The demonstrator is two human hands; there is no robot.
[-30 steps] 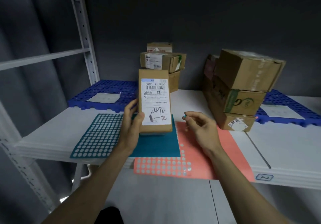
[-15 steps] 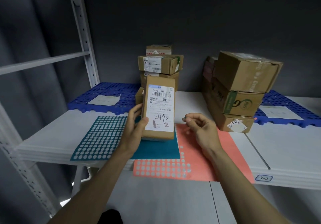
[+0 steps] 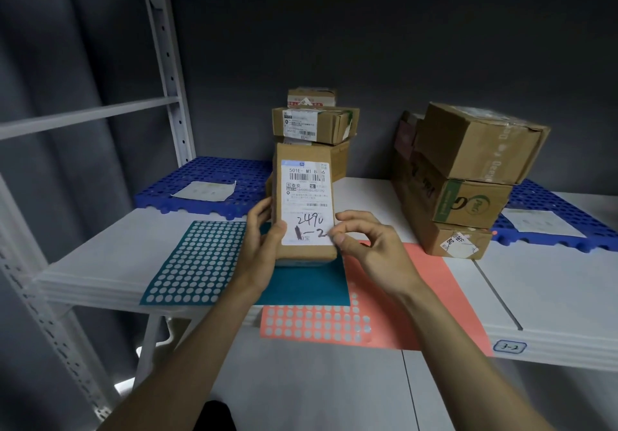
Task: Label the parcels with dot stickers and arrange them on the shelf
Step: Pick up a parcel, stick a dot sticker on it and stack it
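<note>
Parcel: upright, label facing the viewer, over the near middle of the shelf; left hand grips its left edge, thumb across the front; right hand has thumb and forefinger pinched at the label's lower right corner, whether on a sticker cannot be told. Teal sheet of dots lies near left, pink sheet near right, partly under it. Far: small box stack centre, larger box stack right, blue mats at both ends.
</note>
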